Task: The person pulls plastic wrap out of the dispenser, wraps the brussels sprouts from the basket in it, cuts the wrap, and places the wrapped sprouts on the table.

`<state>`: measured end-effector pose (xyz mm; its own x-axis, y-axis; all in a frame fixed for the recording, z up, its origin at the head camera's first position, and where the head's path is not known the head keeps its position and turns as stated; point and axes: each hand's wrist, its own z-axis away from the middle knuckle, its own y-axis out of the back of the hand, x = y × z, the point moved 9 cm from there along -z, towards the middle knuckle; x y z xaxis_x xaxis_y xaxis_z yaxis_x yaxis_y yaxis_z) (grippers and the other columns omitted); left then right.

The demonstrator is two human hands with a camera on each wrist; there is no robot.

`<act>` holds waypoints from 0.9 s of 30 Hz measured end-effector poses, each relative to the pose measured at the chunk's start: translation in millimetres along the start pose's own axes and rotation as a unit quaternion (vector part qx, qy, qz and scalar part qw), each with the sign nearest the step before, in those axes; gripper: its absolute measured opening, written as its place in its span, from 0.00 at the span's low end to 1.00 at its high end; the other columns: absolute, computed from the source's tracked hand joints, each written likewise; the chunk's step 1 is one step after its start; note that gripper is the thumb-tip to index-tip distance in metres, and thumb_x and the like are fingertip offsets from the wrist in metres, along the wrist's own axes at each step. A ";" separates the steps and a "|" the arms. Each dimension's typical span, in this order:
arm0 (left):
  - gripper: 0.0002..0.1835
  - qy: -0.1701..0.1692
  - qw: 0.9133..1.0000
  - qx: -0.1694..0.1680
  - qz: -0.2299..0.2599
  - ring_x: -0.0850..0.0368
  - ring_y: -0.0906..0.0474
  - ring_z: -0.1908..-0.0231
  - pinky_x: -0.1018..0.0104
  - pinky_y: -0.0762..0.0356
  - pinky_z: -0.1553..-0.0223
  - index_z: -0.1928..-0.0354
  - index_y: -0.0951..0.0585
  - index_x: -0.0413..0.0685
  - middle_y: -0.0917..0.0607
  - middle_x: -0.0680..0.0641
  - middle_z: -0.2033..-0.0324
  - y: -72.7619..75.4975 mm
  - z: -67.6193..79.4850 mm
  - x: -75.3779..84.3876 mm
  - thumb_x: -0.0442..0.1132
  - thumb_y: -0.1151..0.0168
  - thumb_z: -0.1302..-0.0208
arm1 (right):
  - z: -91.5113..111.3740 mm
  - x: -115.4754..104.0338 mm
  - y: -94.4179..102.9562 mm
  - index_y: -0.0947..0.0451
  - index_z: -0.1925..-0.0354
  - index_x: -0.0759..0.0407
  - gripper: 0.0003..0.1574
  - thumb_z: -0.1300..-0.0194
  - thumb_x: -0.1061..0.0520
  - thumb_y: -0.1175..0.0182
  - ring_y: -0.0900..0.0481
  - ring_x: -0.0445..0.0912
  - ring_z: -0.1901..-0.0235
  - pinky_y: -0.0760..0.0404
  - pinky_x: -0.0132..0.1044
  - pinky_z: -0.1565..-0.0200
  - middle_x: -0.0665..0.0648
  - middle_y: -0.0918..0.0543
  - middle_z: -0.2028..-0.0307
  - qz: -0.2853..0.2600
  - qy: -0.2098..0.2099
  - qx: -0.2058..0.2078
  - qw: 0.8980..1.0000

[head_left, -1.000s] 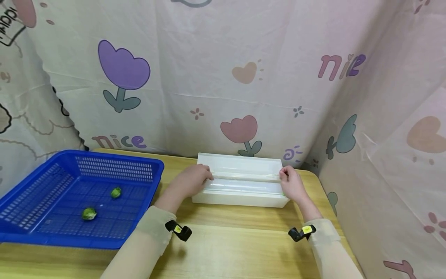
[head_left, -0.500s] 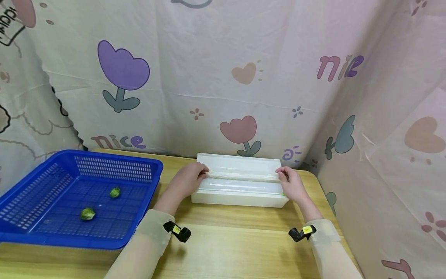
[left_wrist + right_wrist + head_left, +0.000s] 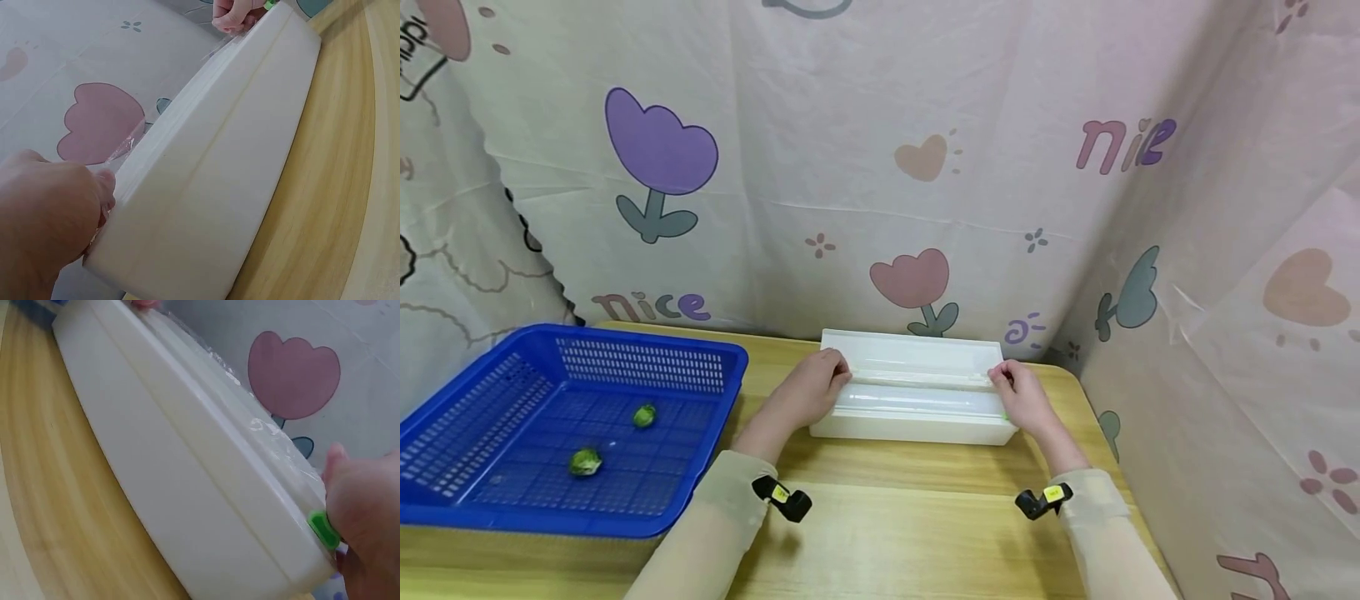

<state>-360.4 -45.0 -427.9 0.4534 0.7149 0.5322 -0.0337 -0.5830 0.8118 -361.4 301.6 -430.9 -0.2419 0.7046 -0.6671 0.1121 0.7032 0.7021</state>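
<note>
A long white cling film dispenser [image 3: 913, 428] sits on the table, its lid [image 3: 910, 348] raised at the back. Clear cling film [image 3: 129, 144] stretches along its top, wrinkled and shiny at the edge. At the left end of the dispenser, my left hand [image 3: 812, 388] pinches the film between thumb and fingers. My right hand [image 3: 1026, 397] does the same at the right end, fingertips close over the film. A green slide cutter [image 3: 323, 529] shows at the dispenser's right end, right beside my right hand.
To the left stands a blue plastic basket [image 3: 730, 400] with two small green Brussels sprouts, one nearer [image 3: 585, 461] and one farther [image 3: 644, 416]. A printed curtain [image 3: 790, 167] hangs right behind the wooden table [image 3: 895, 533] and along its right side.
My left hand has shifted slightly left along the dispenser's end. The right fingertips have moved a little inward and down. The head view has turned slightly; the basket and sprouts lie as before.
</note>
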 end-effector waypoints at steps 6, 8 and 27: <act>0.02 0.013 0.999 0.024 0.030 0.50 0.24 0.64 0.55 0.21 0.57 0.55 0.25 0.46 0.20 0.48 0.66 1.5 0.0 -3.2 0.35 0.42 0.19 | 2.7 1.6 2.2 0.18 0.53 0.63 0.05 0.21 0.63 0.40 0.25 0.51 0.64 0.25 0.36 0.63 0.56 0.18 0.64 -0.019 0.007 -0.043 0.999; 0.02 0.014 0.999 0.024 0.034 0.50 0.22 0.62 0.54 0.20 0.54 0.52 0.23 0.44 0.18 0.47 0.63 0.9 0.1 -3.4 0.35 0.42 0.19 | 3.8 2.0 3.4 0.17 0.53 0.63 0.05 0.22 0.63 0.38 0.23 0.51 0.62 0.23 0.37 0.60 0.56 0.16 0.62 -0.015 0.012 -0.055 0.998; 0.04 0.013 1.000 0.017 0.018 0.51 0.21 0.58 0.54 0.19 0.50 0.55 0.19 0.42 0.19 0.48 0.61 -0.9 1.7 -2.0 0.32 0.42 0.20 | 6.6 -7.6 5.5 0.10 0.61 0.59 0.05 0.29 0.66 0.32 0.23 0.48 0.63 0.23 0.37 0.60 0.52 0.19 0.64 0.029 0.063 -0.094 0.993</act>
<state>-359.7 -46.6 -430.1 0.4284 0.7026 0.5682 -0.0189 -0.6217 0.7830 -352.6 300.7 -423.6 -0.3611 0.7177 -0.5954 -0.0493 0.6229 0.7808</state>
